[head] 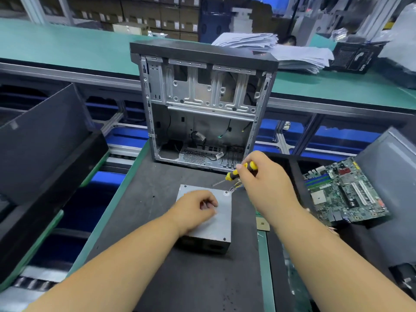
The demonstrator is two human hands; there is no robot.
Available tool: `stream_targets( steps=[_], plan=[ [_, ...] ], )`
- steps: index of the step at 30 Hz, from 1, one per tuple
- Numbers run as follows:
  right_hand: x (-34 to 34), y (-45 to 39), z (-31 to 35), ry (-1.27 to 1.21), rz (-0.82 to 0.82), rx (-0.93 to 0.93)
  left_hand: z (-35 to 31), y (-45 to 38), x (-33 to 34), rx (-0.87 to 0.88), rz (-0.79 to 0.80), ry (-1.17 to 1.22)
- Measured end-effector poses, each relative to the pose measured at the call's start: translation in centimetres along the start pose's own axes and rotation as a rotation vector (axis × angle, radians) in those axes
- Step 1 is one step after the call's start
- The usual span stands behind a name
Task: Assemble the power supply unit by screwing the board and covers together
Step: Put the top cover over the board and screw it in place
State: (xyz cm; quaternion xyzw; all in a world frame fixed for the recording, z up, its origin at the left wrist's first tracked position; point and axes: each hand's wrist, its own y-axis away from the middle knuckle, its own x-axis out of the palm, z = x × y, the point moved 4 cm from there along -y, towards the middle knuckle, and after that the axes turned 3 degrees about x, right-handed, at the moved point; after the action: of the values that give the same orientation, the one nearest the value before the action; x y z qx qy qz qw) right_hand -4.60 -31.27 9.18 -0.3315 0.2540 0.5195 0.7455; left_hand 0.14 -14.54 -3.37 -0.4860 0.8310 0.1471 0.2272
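— What's the place like?

— A workshop: green-topped benches, shelves of cartons at the back, a stack of papers (276, 50) on the far bench. In front lies a dark mat over the worktop (157, 221).

— And where's the power supply unit (216, 221)?

— Flat on that mat, near the middle, its grey metal cover facing up, with screws showing at the corners. A bundle of thin wires leaves its far right corner.

— The hands?

— The left hand (193, 210) rests on top of the cover, its fingers loosely curled; whether they pinch something small, I can't tell. The right hand (265, 179) grips a yellow-and-black screwdriver (242, 171) just beyond the unit's far right corner, fingers wrapped round the handle, the blade slanting down to the left, towards that corner.

— Anything else around?

— An open computer case (202, 104) stands upright behind the unit, its inside facing the camera. To the right, a green motherboard (344, 192) lies tilted against a grey panel.
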Motion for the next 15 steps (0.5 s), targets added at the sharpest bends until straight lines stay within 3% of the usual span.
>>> stream_targets(
  steps=[3, 6, 10, 15],
  plan=[
    [1.7, -1.2, -0.6, -0.089, 0.054, -0.03, 2.0, -0.7, -3.7, -0.057, -0.24, -0.116],
    [3.5, -2.2, -1.3, -0.135, 0.106, -0.042, 5.8, -0.5, -6.9, -0.279, -0.452, -0.179],
    [5.2, -3.2, -2.2, -0.157, 0.178, -0.047, 11.3, -0.2, -8.7, -0.573, -0.477, -0.202],
    [5.4, -4.5, -2.7, -0.127, 0.182, -0.041, 13.8, -0.9, -8.8, -0.639, -0.438, -0.349]
  ],
)
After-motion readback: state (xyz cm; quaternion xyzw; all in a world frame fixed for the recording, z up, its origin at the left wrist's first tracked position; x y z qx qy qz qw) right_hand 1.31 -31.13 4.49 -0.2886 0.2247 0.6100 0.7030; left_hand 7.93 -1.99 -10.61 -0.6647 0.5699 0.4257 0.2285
